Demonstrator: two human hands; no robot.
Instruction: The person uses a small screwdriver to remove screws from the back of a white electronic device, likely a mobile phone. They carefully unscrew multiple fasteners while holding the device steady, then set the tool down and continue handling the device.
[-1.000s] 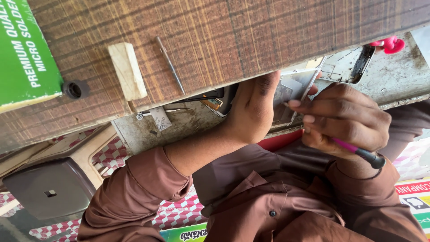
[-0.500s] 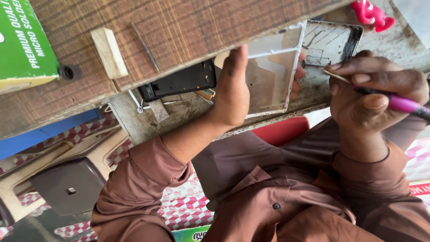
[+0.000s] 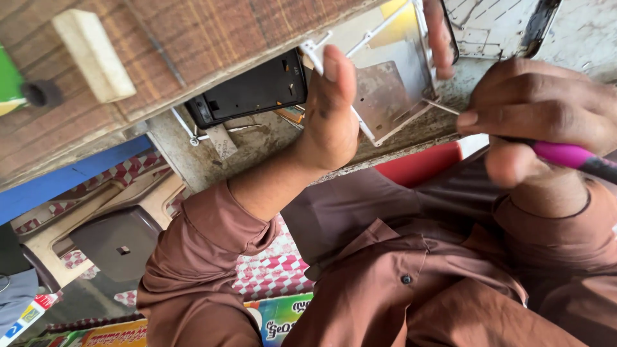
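Your left hand [image 3: 337,122] pinches the thin silver metal phone frame [image 3: 392,83] at the wooden bench's [image 3: 212,38] edge. Your right hand [image 3: 533,122] grips a pink-handled screwdriver [image 3: 565,155], tip touching the frame.

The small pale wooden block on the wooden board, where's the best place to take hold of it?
Pinch the wooden block across its two long sides at mid-length, coming from straight above. It lies flat and apart from the other parts, so both long sides are free for a grip.
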